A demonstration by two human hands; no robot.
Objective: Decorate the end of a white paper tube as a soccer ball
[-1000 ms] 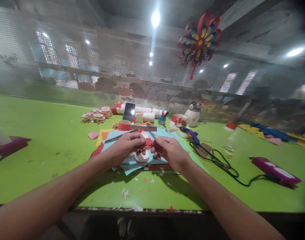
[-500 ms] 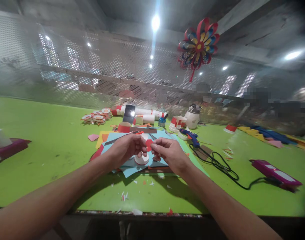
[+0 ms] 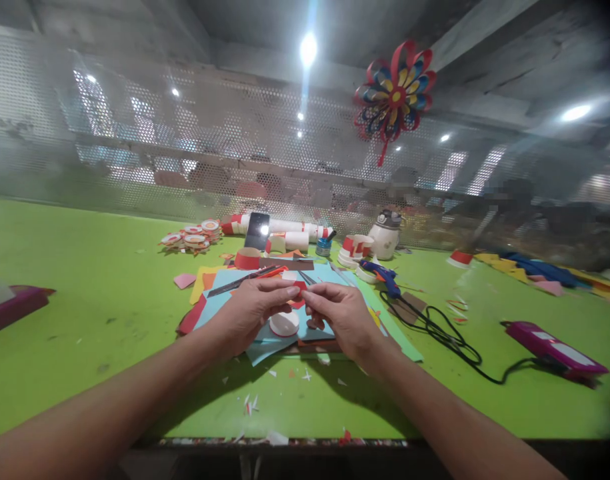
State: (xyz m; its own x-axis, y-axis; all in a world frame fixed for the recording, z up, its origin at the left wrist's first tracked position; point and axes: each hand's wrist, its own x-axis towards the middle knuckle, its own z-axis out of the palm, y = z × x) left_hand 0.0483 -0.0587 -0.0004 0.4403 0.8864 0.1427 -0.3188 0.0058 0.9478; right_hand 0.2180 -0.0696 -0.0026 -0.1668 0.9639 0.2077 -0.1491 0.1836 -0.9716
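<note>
A small red paper piece (image 3: 299, 291) is pinched between the fingertips of my left hand (image 3: 257, 305) and my right hand (image 3: 341, 312). The two hands nearly meet over a stack of light blue paper sheets (image 3: 269, 350). Just below the fingers lies a white round cap with a red rim (image 3: 284, 324). Behind my hands are scissors with orange handles (image 3: 273, 272) and a red paper ring (image 3: 247, 258).
A blue glue gun (image 3: 387, 279) with a black cable lies right of the paper, near a purple power strip (image 3: 555, 348). Behind stand a white bottle (image 3: 385, 237), a blue jar (image 3: 323, 247) and a phone (image 3: 257, 231). Paper discs (image 3: 195, 237) are piled at back left.
My left fingers have closed onto the red piece, with the thumb now straight against it. The view has shifted slightly.
</note>
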